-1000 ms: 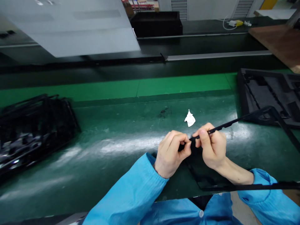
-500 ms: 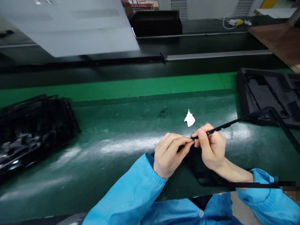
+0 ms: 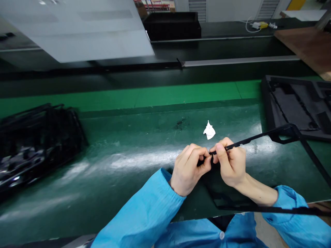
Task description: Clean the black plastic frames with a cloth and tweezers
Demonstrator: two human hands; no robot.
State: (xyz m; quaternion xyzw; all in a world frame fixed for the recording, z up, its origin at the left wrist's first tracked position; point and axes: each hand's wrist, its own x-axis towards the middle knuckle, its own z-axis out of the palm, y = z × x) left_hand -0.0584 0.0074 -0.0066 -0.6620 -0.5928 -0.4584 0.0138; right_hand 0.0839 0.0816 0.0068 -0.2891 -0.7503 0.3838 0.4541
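Both hands work at one edge of a thin black rectangular plastic frame (image 3: 254, 138), which looks like a screen bezel. My right hand (image 3: 231, 163) pinches this edge between thumb and fingers. Close against it, my left hand (image 3: 190, 168) is closed, its thumb and forefinger pressed together at the frame's left corner. The fingers hide what lies exactly between them. The frame is held tilted above the bench, its lower side passing over my right forearm and its far right side reaching the picture's edge.
A scrap of white paper (image 3: 209, 131) lies on the green bench (image 3: 124, 137) beyond my hands. At left is a pile of black frames (image 3: 38, 144). A black foam-lined tray (image 3: 292, 100) stands at right. Behind are a black bin (image 3: 172, 26) and a slanted white panel (image 3: 85, 31).
The frame's far right corner has dropped slightly and swung left, and its lower side has shifted down. My left fingers have curled more, and both hands remain near the same spot.
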